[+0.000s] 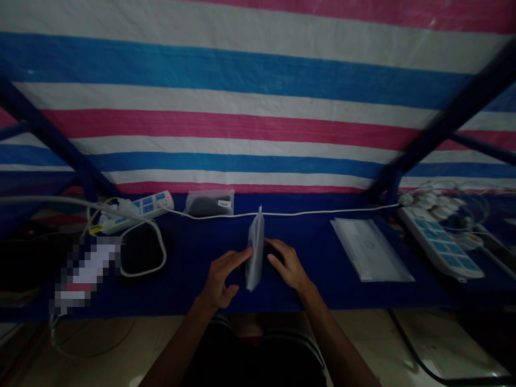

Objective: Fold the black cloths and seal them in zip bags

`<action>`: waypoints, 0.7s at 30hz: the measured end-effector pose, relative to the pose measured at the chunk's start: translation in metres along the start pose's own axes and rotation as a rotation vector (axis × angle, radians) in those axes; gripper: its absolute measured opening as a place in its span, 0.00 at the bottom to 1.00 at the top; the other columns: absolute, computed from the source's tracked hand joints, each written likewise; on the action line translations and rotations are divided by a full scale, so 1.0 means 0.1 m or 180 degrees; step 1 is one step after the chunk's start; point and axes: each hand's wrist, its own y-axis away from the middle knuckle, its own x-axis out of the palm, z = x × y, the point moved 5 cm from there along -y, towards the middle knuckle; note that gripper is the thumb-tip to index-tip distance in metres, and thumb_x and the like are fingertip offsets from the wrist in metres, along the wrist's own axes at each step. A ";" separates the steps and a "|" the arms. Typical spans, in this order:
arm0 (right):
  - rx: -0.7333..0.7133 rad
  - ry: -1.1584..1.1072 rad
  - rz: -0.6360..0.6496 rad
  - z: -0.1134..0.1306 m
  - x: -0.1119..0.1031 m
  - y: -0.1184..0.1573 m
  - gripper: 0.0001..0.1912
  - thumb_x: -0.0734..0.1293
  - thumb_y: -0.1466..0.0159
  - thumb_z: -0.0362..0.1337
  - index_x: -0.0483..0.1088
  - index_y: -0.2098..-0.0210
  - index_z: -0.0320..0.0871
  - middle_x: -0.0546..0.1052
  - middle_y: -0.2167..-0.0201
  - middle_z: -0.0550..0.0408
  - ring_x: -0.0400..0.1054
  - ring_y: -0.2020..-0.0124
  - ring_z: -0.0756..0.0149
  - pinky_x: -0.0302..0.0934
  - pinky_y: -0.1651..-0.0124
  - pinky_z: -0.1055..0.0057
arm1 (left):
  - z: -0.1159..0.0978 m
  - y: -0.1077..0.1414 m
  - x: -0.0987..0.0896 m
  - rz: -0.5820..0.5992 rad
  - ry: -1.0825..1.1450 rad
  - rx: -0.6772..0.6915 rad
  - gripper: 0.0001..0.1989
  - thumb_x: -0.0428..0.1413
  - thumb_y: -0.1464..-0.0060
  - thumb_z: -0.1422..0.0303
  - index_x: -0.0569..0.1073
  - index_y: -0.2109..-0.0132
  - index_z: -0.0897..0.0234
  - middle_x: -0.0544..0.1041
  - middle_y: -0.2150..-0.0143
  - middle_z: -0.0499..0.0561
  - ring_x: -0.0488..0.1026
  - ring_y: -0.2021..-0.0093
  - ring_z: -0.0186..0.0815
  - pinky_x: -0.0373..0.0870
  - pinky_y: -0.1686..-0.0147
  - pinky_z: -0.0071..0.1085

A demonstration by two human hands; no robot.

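A frosted plastic zip pouch (255,252) stands upright on its edge on the blue surface, seen almost edge-on between my hands. My left hand (221,277) is open, its extended fingertips against the pouch's left face and the thumb held apart below. On the other side, my right hand (289,263) is also open, with its fingers loosely curved and thumb apart. Its fingertips come close to the pouch's right face; whether they touch it I cannot tell. What is inside the pouch does not show clearly.
Flat translucent pouches (371,250) lie to the right. Another pouch with a dark item (209,204) rests at the back. Power strips stand left (147,207) and right (447,247), with a white cable (298,214) running between. A dark rounded item (141,250) sits left under a looped cable.
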 end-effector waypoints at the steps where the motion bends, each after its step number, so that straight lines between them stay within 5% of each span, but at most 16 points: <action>1: -0.0074 -0.0006 0.0104 0.02 0.00 0.00 0.33 0.58 0.28 0.62 0.73 0.40 0.45 0.79 0.43 0.42 0.73 0.42 0.48 0.66 0.40 0.52 | -0.04 -0.02 0.03 0.0166 -0.0002 0.0062 0.39 0.39 0.32 0.41 0.69 0.30 0.62 0.78 0.40 0.65 0.78 0.47 0.52 0.76 0.49 0.46; 3: -0.0060 -0.0160 0.0284 0.03 0.01 0.00 0.39 0.55 0.31 0.68 0.71 0.38 0.45 0.78 0.42 0.40 0.71 0.40 0.45 0.61 0.36 0.48 | -0.10 -0.06 0.05 0.0354 -0.0057 0.0106 0.36 0.40 0.31 0.43 0.66 0.28 0.59 0.75 0.36 0.64 0.74 0.41 0.53 0.72 0.44 0.50; 7: 0.0224 -0.1130 0.0326 -0.03 -0.01 0.01 0.46 0.55 0.34 0.72 0.62 0.31 0.45 0.75 0.40 0.42 0.71 0.41 0.47 0.66 0.40 0.55 | -0.09 -0.13 0.11 0.0631 -0.0173 -0.0070 0.30 0.45 0.31 0.48 0.68 0.30 0.54 0.72 0.38 0.62 0.70 0.40 0.53 0.69 0.42 0.51; 12: 0.0185 -0.1675 0.0608 -0.16 -0.02 0.03 0.48 0.59 0.37 0.73 0.66 0.32 0.44 0.71 0.34 0.43 0.65 0.35 0.41 0.58 0.33 0.49 | -0.08 -0.18 0.20 0.1043 -0.0199 -0.0344 0.33 0.52 0.32 0.54 0.58 0.25 0.52 0.68 0.39 0.60 0.68 0.41 0.50 0.67 0.41 0.49; 21: 0.0413 -0.1678 0.0542 -0.18 -0.05 0.04 0.49 0.76 0.43 0.60 0.64 0.29 0.46 0.70 0.32 0.45 0.65 0.33 0.41 0.57 0.30 0.47 | -0.05 -0.20 0.17 0.0919 -0.0057 -0.0484 0.31 0.51 0.30 0.60 0.55 0.24 0.51 0.64 0.28 0.58 0.62 0.32 0.51 0.60 0.33 0.52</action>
